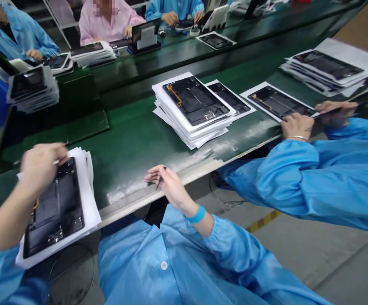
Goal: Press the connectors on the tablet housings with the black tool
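Note:
My left hand (42,166), slightly blurred, is closed above the upper end of a black tablet housing (56,203). A small whitish spot shows at its fingertips; I cannot make out what they pinch. The housing lies on a stack of white paper sheets (90,186) at the bench's left front, with an orange flex cable along its left side. Over the front edge, my right hand (172,188), with a blue wristband, holds a thin dark tool (159,183), perhaps tweezers, between its fingers. The tool touches nothing else that I can see.
A taller stack of housings and paper (196,101) stands mid-bench on the green surface (126,140). On the right, a co-worker's hands (298,126) touch another housing (275,101). Further stacks (330,67) stand far right and back left. Several people sit opposite.

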A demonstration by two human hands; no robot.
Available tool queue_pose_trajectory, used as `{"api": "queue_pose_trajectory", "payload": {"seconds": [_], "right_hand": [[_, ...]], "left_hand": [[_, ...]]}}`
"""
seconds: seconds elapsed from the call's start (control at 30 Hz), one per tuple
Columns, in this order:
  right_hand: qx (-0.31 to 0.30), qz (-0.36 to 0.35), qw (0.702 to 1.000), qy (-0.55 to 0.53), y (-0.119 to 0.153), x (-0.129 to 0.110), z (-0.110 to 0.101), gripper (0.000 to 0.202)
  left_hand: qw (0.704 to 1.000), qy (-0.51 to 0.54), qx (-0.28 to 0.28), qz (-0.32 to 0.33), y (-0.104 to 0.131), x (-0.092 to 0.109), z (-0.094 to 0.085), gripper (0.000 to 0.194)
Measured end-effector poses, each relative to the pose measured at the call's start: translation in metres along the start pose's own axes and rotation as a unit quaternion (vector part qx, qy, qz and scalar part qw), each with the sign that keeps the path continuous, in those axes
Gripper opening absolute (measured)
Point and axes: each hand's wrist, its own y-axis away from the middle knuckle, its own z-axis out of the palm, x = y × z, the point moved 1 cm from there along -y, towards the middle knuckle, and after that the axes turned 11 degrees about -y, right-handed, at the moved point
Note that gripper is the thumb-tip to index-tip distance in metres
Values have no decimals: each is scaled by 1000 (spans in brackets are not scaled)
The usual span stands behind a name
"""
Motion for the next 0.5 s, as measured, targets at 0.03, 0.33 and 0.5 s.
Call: {"api": "queue_pose_trajectory", "payload": {"seconds": [0.03,0.33,0.5], "right_hand": [[11,-11,1000,-4,4,-10,-9,59],[96,-94,991,12,25,-70,-58,49],[116,-120,986,29,26,-94,-78,47]], "left_hand": [[1000,2,-5,15,-24,21,18,26],[980,165,-105,-32,-187,153,191,59],[954,275,-92,-80,-214,175,231,50]]}}
